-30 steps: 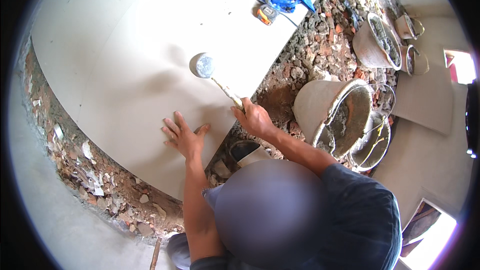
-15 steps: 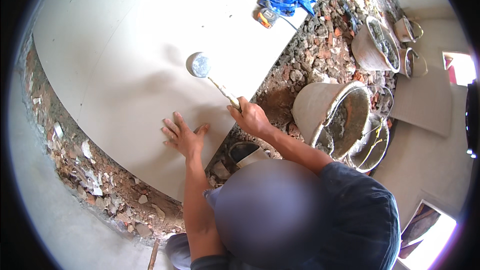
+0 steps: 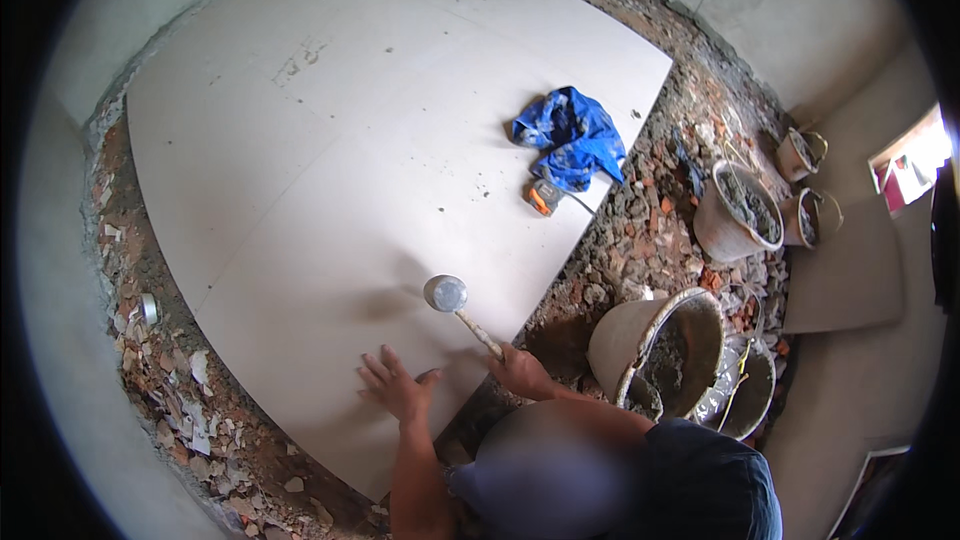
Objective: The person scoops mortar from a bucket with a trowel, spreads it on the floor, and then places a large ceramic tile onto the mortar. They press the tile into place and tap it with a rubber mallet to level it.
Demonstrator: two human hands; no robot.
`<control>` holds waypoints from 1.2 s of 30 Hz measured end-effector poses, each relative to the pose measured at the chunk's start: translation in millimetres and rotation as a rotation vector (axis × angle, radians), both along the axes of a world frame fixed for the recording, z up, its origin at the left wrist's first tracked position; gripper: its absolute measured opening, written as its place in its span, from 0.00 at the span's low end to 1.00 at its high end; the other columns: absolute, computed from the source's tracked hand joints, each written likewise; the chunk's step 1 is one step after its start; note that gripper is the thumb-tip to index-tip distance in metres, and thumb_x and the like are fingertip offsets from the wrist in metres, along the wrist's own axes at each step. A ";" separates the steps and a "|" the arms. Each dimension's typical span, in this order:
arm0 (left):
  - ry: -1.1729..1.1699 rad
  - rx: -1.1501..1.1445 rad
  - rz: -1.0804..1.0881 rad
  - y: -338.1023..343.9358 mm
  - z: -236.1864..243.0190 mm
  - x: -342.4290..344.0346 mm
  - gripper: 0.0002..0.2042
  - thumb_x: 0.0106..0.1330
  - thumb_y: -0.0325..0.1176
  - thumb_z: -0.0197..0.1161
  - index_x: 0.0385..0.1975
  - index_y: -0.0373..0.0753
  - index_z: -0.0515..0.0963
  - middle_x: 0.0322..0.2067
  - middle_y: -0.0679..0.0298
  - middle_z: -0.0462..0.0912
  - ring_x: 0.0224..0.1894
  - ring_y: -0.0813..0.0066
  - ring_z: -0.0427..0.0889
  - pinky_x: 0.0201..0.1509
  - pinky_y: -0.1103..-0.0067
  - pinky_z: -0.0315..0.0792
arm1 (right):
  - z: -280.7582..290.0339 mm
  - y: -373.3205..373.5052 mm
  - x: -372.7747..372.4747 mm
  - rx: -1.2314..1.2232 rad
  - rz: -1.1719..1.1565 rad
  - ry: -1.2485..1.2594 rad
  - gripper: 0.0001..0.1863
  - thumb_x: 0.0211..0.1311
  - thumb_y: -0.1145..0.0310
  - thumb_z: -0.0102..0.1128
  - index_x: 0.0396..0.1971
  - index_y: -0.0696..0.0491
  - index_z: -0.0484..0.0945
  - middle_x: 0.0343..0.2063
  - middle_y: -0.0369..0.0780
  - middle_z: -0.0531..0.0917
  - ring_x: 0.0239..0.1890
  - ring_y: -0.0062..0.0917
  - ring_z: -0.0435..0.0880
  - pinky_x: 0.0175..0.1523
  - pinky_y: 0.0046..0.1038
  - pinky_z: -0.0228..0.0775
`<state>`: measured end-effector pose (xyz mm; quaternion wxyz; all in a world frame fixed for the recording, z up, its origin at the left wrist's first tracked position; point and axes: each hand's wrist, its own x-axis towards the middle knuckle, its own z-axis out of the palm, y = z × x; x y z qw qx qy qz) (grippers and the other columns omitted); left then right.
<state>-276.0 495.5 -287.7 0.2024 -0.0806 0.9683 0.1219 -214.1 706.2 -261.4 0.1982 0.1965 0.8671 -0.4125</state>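
My right hand [image 3: 522, 372] is closed round the handle of a mallet [image 3: 446, 293] with a grey, round head and a pale, stained handle. The mallet's head is over the pale floor tiles [image 3: 300, 190], apparently raised a little, with shadows to its left. My left hand [image 3: 402, 390] lies flat on the tiles to the left of the handle, fingers spread, holding nothing. Farther off, a crumpled blue cloth [image 3: 575, 138] and an orange and grey tape measure [image 3: 543, 197] rest near the tiles' right edge.
Broken rubble [image 3: 620, 250] borders the tiles on the right, with more rubble [image 3: 190, 420] along the left wall. A large mortar-crusted bucket [image 3: 625, 350] lies tilted near my right arm. Beyond stands another bucket [image 3: 720, 225] of grey mix, with smaller buckets [image 3: 797, 155] by the wall.
The view has tilted up, bringing more of the far floor in. The mallet's head has turned, showing more of its side. My left hand stays flat on the tiles.
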 end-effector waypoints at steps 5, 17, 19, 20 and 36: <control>0.146 -0.054 -0.018 1.6 -4.1 2.2 0.55 0.38 0.64 0.72 0.69 0.47 0.55 0.71 0.47 0.46 0.72 0.44 0.46 0.67 0.41 0.42 | -9.4 0.0 7.8 -0.151 0.025 -0.015 0.28 0.65 0.48 0.50 0.50 0.60 0.72 0.37 0.60 0.80 0.47 0.52 0.79 0.52 0.44 0.70; -0.019 0.012 0.049 -43.3 -9.3 63.9 0.58 0.42 0.60 0.74 0.71 0.48 0.45 0.72 0.48 0.37 0.73 0.44 0.35 0.68 0.42 0.42 | 3.3 6.9 63.7 -0.181 -0.077 -0.162 0.28 0.66 0.47 0.49 0.46 0.61 0.69 0.30 0.53 0.82 0.35 0.51 0.83 0.41 0.46 0.72; -0.008 0.031 0.096 -33.5 -8.2 58.6 0.58 0.43 0.58 0.74 0.72 0.49 0.42 0.72 0.49 0.34 0.73 0.43 0.33 0.68 0.43 0.42 | 12.9 1.5 58.5 -0.298 -0.091 -0.258 0.27 0.65 0.49 0.52 0.46 0.61 0.69 0.28 0.52 0.82 0.32 0.50 0.83 0.39 0.44 0.73; -0.040 0.020 0.113 -29.1 -7.1 55.2 0.58 0.43 0.58 0.74 0.72 0.49 0.43 0.72 0.48 0.34 0.73 0.43 0.33 0.68 0.42 0.42 | 17.4 0.3 54.5 -0.316 -0.074 -0.280 0.26 0.64 0.50 0.54 0.46 0.60 0.69 0.27 0.52 0.81 0.31 0.50 0.82 0.37 0.44 0.73; -0.069 0.056 0.184 -25.8 -9.2 50.5 0.58 0.44 0.56 0.75 0.72 0.51 0.41 0.72 0.47 0.30 0.73 0.42 0.30 0.68 0.42 0.40 | 7.3 -14.0 63.3 0.119 0.129 0.300 0.18 0.66 0.53 0.54 0.42 0.52 0.68 0.26 0.53 0.80 0.34 0.54 0.79 0.39 0.50 0.71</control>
